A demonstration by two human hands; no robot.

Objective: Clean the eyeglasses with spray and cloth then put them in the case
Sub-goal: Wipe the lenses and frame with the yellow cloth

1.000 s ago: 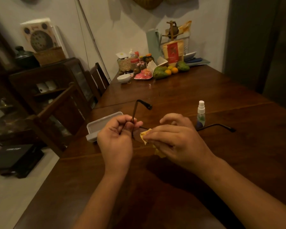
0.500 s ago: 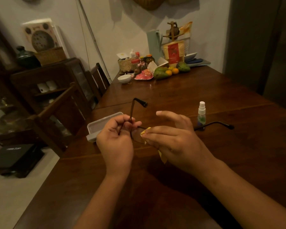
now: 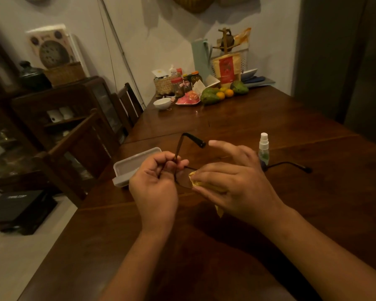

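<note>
The hands work above the middle of the table (image 3: 248, 246), whose left edge falls to the floor just left of the case (image 3: 132, 166); bare wood lies open ahead and to the right. The left hand (image 3: 154, 187) pinches the glasses (image 3: 183, 178) at the hinge, its grip closed on the frame, one temple rising and bending over at its dark tip. The right hand (image 3: 232, 181) presses a yellow cloth (image 3: 197, 181) on a lens, grip closed on the cloth, index finger lifted. The hands hide most of the frame; the lens is dim and hard to make out. The other temple runs right, behind the spray (image 3: 263, 151), which stands upright. The case lies open, pale, near the left hand.
</note>
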